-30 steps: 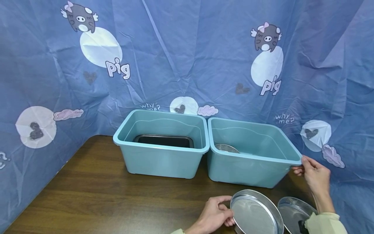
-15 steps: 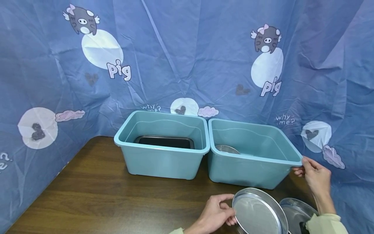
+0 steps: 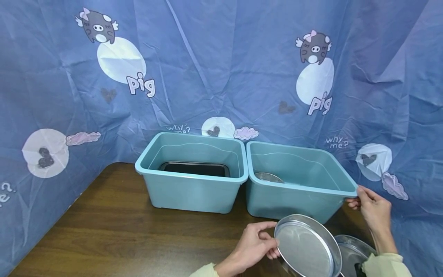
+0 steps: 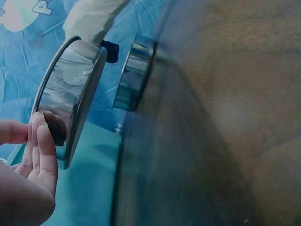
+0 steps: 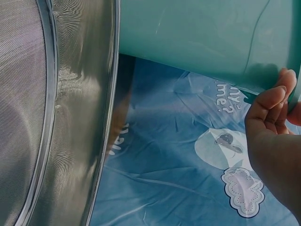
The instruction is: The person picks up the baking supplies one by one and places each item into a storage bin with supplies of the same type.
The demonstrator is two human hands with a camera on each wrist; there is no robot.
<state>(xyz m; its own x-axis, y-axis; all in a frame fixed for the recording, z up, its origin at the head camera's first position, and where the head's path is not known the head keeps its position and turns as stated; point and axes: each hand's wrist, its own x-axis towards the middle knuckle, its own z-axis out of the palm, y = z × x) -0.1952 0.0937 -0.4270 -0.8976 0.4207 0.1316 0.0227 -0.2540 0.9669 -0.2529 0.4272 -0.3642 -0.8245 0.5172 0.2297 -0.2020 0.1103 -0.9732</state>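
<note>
My left hand (image 3: 254,244) grips the left rim of a round metal sieve (image 3: 306,246), lifted and tilted just in front of the right teal bin (image 3: 294,206). The left wrist view shows the fingers (image 4: 44,150) curled on the sieve's rim (image 4: 70,101). A second round metal sieve (image 3: 351,252) lies on the table under it, seen also in the left wrist view (image 4: 134,70) and filling the left of the right wrist view (image 5: 51,117). My right hand (image 3: 370,206) pinches the right bin's front right corner rim (image 5: 282,61). Another metal sieve (image 3: 268,177) lies inside that bin.
A left teal bin (image 3: 192,188) holds a dark rectangular tray (image 3: 194,168). Both bins stand side by side on the brown wooden table (image 3: 114,231). A blue cartoon-printed cloth (image 3: 221,65) hangs behind and on both sides.
My left hand has raised the sieve a little higher, towards the right bin's front wall. The right hand stays on the bin's corner.
</note>
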